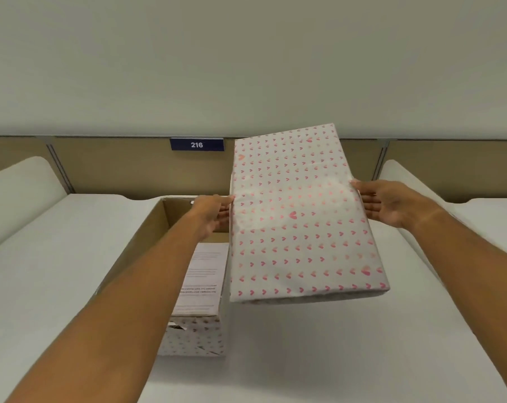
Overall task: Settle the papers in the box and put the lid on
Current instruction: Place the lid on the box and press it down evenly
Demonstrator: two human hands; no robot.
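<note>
The lid, white with pink hearts, is held in the air between both hands, tilted, above and to the right of the open box on the white counter. The left hand presses its left edge and the right hand its right edge, fingers extended flat against it. Printed papers lie inside the box, below a blue sign reading 216.
</note>
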